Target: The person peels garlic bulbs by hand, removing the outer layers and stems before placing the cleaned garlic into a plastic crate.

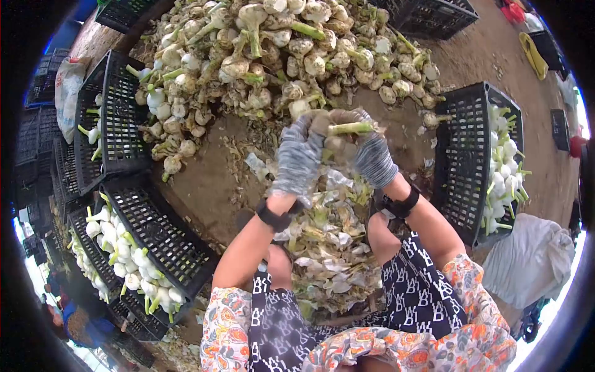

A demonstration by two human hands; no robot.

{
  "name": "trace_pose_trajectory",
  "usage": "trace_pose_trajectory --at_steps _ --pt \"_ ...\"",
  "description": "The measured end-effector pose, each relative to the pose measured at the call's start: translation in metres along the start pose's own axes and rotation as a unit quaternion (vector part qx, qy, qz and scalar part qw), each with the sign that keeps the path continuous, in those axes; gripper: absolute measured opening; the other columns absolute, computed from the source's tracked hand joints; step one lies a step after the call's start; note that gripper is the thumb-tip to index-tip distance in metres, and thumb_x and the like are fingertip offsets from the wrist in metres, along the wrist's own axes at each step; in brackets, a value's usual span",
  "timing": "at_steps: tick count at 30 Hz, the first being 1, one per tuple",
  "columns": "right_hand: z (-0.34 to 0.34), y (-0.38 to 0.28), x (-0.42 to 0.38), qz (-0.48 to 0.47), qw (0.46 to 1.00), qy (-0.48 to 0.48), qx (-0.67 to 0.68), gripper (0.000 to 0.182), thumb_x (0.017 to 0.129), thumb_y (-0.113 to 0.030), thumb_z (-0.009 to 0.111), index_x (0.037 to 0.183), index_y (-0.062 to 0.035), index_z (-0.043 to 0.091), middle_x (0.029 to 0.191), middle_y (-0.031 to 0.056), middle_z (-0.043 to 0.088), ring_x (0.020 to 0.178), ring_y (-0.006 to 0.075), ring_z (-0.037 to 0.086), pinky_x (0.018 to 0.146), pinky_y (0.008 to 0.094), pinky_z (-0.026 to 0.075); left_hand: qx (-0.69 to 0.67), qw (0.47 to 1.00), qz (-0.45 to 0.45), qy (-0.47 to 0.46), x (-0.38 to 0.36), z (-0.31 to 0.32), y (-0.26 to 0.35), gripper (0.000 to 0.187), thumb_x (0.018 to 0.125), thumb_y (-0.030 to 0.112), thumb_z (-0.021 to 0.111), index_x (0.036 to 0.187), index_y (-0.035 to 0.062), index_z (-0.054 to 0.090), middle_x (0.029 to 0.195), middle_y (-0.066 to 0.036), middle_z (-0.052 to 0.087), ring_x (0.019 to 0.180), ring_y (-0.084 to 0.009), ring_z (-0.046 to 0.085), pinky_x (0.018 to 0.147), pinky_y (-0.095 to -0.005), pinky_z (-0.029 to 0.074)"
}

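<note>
The left hand (pixel 300 152), in a gray striped glove with brown fingertips, is bent closed around one end of a garlic (pixel 352 128). The garlic is out in front, between the two hands, above the dirt floor (pixel 211 180). Its stem lies almost flat. It is light green, with a pale, ragged end on the right. The gloved fingers cover much of the rest, so the bulb is hard to see. The right hand (pixel 374 155) wears the same kind of glove. Its fingers are curled around the stem's ragged end, but I cannot tell if they grip it.

Far on the left is a white sack (pixel 69 99). Next to it, an upper black crate (pixel 127 115) holds some white garlic. A lower black crate (pixel 164 229) leans to one side, with clean white bulbs (pixel 124 254) in it. In the middle, a big pile of dirty garlic (pixel 248 74) blocks the way just past the hands. Under the arms, between the knees, is a heap of dry peels (pixel 334 248). On the right, another black crate (pixel 462 155) stands like a wall, with more white bulbs in it. Behind that is a crumpled pale sheet (pixel 530 260).
</note>
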State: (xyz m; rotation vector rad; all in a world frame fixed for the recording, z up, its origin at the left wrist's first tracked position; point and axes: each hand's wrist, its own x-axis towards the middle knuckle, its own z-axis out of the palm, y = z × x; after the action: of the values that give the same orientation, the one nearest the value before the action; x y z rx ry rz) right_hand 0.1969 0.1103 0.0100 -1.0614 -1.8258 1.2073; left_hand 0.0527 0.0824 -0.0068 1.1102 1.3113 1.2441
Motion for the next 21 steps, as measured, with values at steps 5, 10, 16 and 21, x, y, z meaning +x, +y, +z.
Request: trace_pose_trajectory --at_steps 5,10,16,21 --pt "-0.001 -0.007 -0.015 0.21 0.953 0.039 0.214 0.029 0.083 -0.023 0.061 0.1 0.0003 0.061 0.087 0.0036 0.062 0.077 0.0073 0.055 0.069 0.0233 0.047 -0.068 0.997 -0.028 -0.02 -0.045 -0.004 -0.002 0.054 0.079 0.017 0.067 0.124 0.0016 0.041 0.113 -0.007 0.052 0.101 -0.0158 0.05 0.085 -0.0287 0.044" --pt "0.002 -0.015 -0.018 0.235 0.942 -0.007 0.241 0.029 0.083 -0.024 0.061 0.098 0.0002 0.062 0.085 0.004 0.062 0.076 0.0078 0.055 0.068 0.0228 0.047 -0.081 0.996 -0.012 0.027 -0.061 -0.001 0.003 0.066 0.073 0.013 0.071 0.128 0.0006 0.037 0.118 -0.011 0.049 0.11 -0.0184 0.048 0.093 -0.0301 0.041" --pt "0.003 -0.02 -0.013 0.238 0.934 -0.048 0.261 0.024 0.084 -0.016 0.06 0.1 0.0012 0.06 0.091 0.0049 0.063 0.084 0.0097 0.057 0.075 0.0236 0.047 -0.096 0.994 0.022 0.043 -0.066 -0.001 -0.01 0.061 0.076 0.01 0.068 0.128 -0.0001 0.038 0.123 -0.011 0.044 0.11 -0.0191 0.048 0.093 -0.0309 0.041" --pt "-0.005 -0.024 -0.012 0.244 0.917 -0.091 0.302 0.024 0.084 -0.013 0.059 0.103 0.0014 0.059 0.092 0.0042 0.062 0.083 0.0089 0.056 0.074 0.0231 0.047 -0.175 0.984 -0.02 0.032 -0.067 -0.004 0.001 0.06 0.076 0.007 0.068 0.127 -0.0008 0.038 0.118 -0.01 0.049 0.106 -0.0172 0.049 0.093 -0.0303 0.041"
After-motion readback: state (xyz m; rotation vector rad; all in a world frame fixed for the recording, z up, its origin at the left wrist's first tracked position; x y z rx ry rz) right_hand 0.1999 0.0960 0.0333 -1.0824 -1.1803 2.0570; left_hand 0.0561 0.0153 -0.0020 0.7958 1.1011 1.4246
